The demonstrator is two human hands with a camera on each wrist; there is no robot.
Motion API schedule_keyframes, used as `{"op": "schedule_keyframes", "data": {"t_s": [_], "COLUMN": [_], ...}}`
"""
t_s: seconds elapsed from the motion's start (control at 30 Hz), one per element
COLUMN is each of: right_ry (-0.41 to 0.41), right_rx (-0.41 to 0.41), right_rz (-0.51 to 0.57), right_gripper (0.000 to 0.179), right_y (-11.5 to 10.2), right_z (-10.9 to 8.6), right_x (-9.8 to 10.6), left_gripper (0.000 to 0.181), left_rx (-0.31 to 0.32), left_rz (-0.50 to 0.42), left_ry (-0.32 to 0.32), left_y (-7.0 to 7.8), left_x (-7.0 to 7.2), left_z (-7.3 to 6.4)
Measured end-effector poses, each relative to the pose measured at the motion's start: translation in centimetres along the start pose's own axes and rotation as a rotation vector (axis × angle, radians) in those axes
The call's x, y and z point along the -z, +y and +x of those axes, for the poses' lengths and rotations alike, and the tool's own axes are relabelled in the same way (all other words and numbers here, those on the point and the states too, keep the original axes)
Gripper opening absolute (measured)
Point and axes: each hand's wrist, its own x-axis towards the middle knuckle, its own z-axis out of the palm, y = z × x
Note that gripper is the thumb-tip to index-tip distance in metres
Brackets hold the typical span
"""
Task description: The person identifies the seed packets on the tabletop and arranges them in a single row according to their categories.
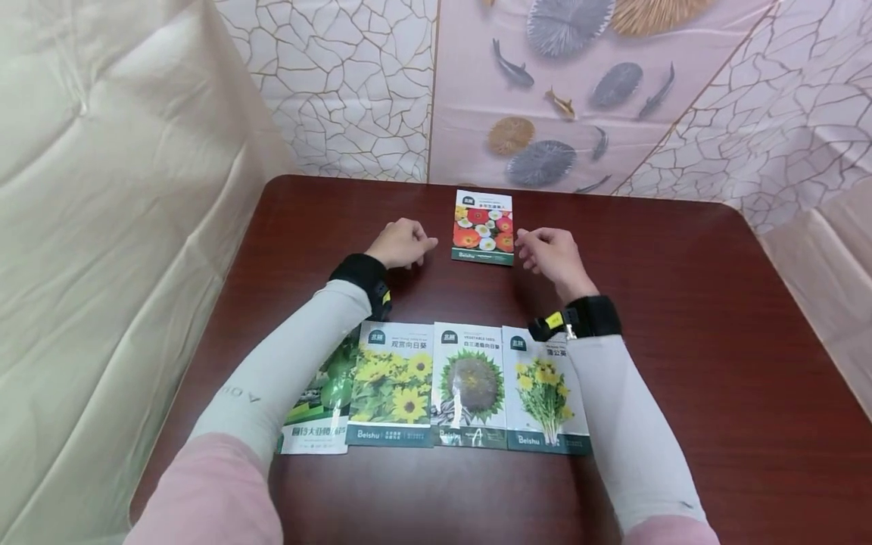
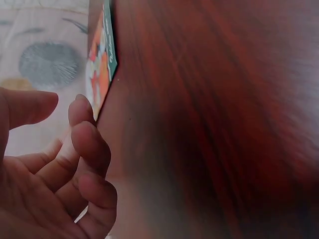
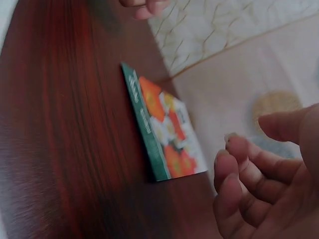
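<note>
A seed packet with red, orange and white flowers (image 1: 483,228) lies flat near the table's far edge. To its left is my left hand (image 1: 403,244), fingers loosely bent, holding nothing. My right hand (image 1: 549,256) is just right of the packet, with the thumb and fingertips close to its side edge. In the right wrist view a gap shows between the thumb and fingers of the right hand (image 3: 264,174), beside the flower packet (image 3: 167,129). The left wrist view shows bare space between the thumb and curled fingers of the left hand (image 2: 60,164).
Nearer me, several seed packets form a row: a green one (image 1: 320,409) partly under my left forearm, a yellow-flower one (image 1: 391,386), a sunflower-head one (image 1: 470,386) and a dandelion one (image 1: 545,393) overlapped by my right wrist. The dark wooden table (image 1: 715,341) meets patterned cloth (image 1: 354,91) behind.
</note>
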Motion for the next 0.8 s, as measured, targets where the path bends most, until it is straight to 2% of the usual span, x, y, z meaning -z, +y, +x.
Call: {"op": "schedule_keyframes", "data": {"t_s": [0.13, 0.27, 0.4, 0.53, 0.63, 0.8], "right_ry": [0.007, 0.017, 0.062, 0.095, 0.094, 0.075], "right_rx": [-0.119, -0.211, -0.244, -0.265, -0.292, -0.313], "right_rz": [-0.017, -0.010, 0.012, 0.015, 0.005, 0.014], "right_gripper": [0.050, 0.049, 0.047, 0.044, 0.043, 0.041], "right_y": [0.5, 1.2, 1.6, 1.5, 1.3, 1.2], "right_z": [2.7, 4.7, 5.8, 6.6, 6.9, 7.1], "right_x": [-0.4, -1.0, -1.8, -2.4, -2.8, -3.3], "left_gripper": [0.028, 0.028, 0.028, 0.028, 0.032, 0.033], "left_rx": [0.041, 0.057, 0.063, 0.103, 0.138, 0.172], "left_rz": [0.012, 0.030, 0.022, -0.001, -0.005, 0.003], "left_ry": [-0.015, -0.030, -0.022, -0.012, -0.005, 0.019], "left_y": [0.8, 1.5, 1.7, 1.9, 2.2, 2.5], "left_x": [-0.7, -1.1, -1.2, -1.7, -2.2, -2.9], "left_z": [2.2, 3.5, 4.4, 5.8, 6.5, 7.0]}}
